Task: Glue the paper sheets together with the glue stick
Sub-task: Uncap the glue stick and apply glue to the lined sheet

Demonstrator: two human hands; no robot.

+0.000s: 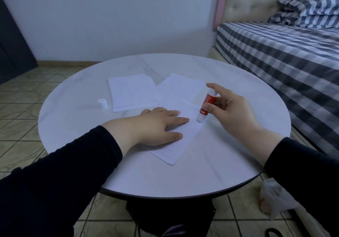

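White surface [183, 172]: round, smooth, marbled.
Lined sheet [180, 141]: thin paper, pinned by left hand [156, 126], fingers flat.
Glue stick [206, 106]: red-and-white cylinder, tip touching sheet's edge, pinched by right hand [231, 114].

Round white table [183, 172] smooth, faint marble veining, soft sheen. Thin matt lined white paper sheets [179, 141]. Red-and-white glue stick [205, 106] glossy plastic; white plastic cap [102, 104] at 9 o'clock. Checked grey cloth bedding [284, 53] at 2 o'clock; beige glazed floor tiles [22, 97].
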